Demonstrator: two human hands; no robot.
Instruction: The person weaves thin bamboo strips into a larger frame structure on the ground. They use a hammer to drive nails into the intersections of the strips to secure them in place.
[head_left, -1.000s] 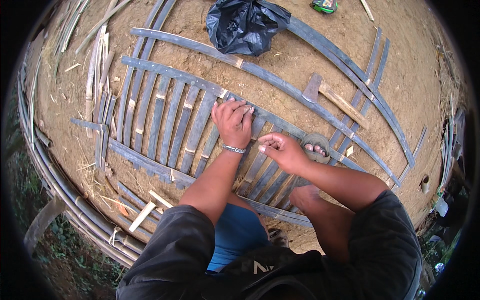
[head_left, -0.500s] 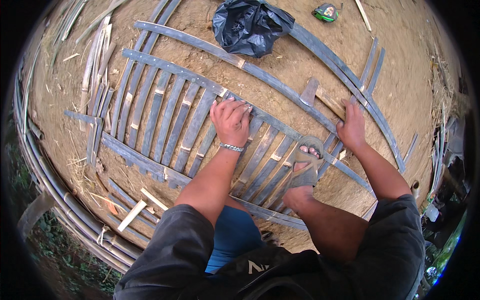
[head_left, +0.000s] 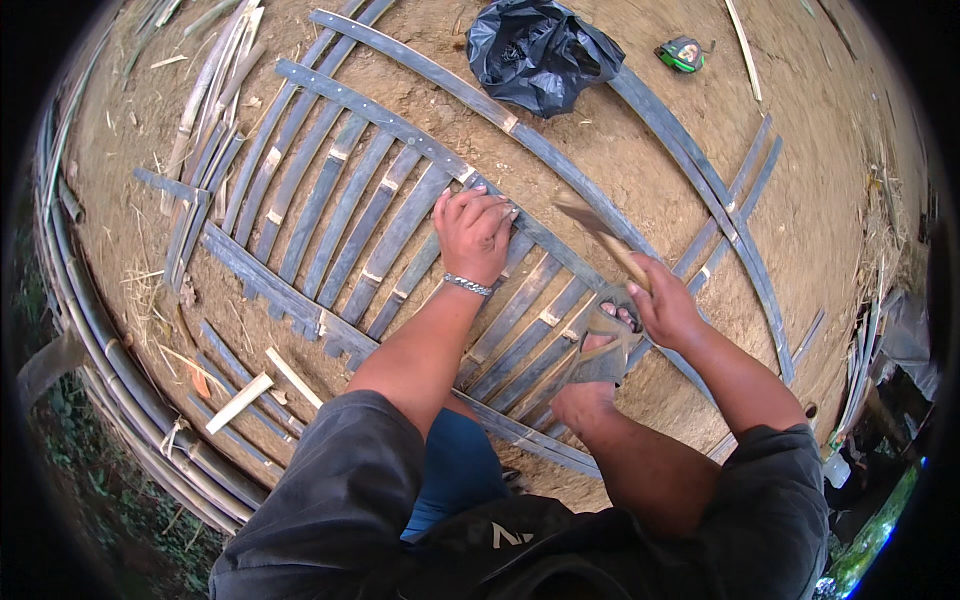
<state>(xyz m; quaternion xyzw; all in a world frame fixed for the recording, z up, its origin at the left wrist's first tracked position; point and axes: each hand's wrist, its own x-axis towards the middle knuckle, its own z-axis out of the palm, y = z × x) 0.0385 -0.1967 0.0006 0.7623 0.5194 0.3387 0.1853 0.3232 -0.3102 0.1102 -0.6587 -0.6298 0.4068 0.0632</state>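
Observation:
A panel of dark bamboo slats lies on the ground, its crossing slats fixed to a long top rail (head_left: 375,112) and a bottom rail (head_left: 290,290). Bent over the top rail near its middle, my left hand (head_left: 472,235) is closed, thumb and forefinger pressed together; anything between them is too small to make out. My right hand (head_left: 665,300) grips the wooden handle of a hatchet (head_left: 622,252), raised above the panel to the right of my left hand. The hatchet's head is blurred by motion. My sandalled foot (head_left: 600,355) presses on the panel's right part.
Beyond the panel lie a long loose bamboo strip (head_left: 430,70), a black plastic bag (head_left: 540,60) and a green-and-black tape measure (head_left: 682,54). Crossed strips (head_left: 735,215) lie at right. Split offcuts (head_left: 240,402) and thick bamboo poles (head_left: 130,370) are at left.
My right hand has picked the hatchet up off the ground and brought it left, toward my left hand. The left hand keeps its place on the top rail. The whole view has shifted slightly.

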